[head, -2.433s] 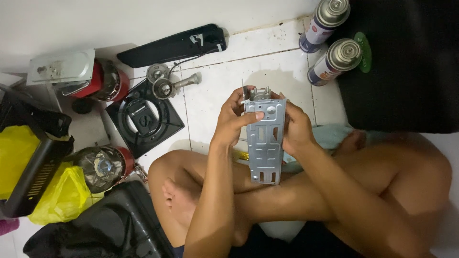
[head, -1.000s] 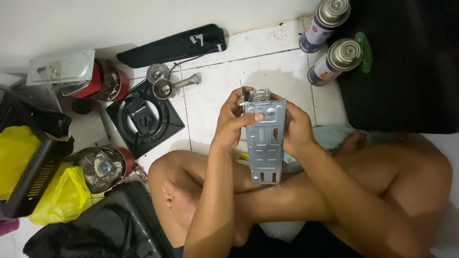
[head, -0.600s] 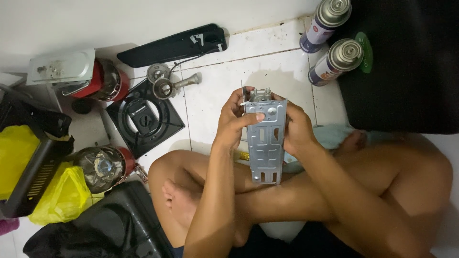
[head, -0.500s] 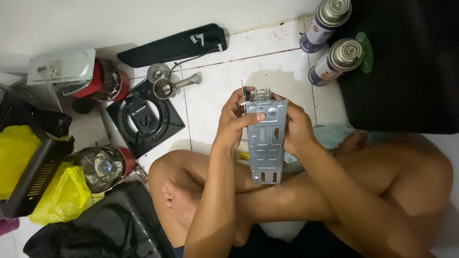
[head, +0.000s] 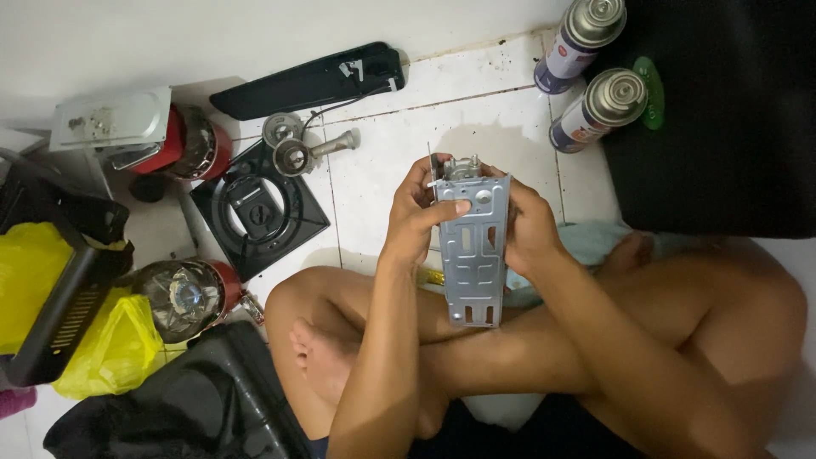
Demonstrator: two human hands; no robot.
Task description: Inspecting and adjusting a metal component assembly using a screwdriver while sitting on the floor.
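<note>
- I see my left hand [head: 418, 223] closed around the left edge of the grey metal bracket [head: 473, 263], thumb pressed flat on its front near the top.
- My right hand [head: 529, 229] grips the right edge, its fingers curled behind the plate.
- The bracket stands upright above my crossed legs, over the white tile floor [head: 387, 161].
- Two gas canisters [head: 595, 106] lie well apart, at upper right.

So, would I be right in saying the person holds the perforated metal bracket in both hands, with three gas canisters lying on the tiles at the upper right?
Not quite: the head view shows two gas canisters, not three. The rest holds: the left hand and right hand both grip the perforated metal bracket.
</note>
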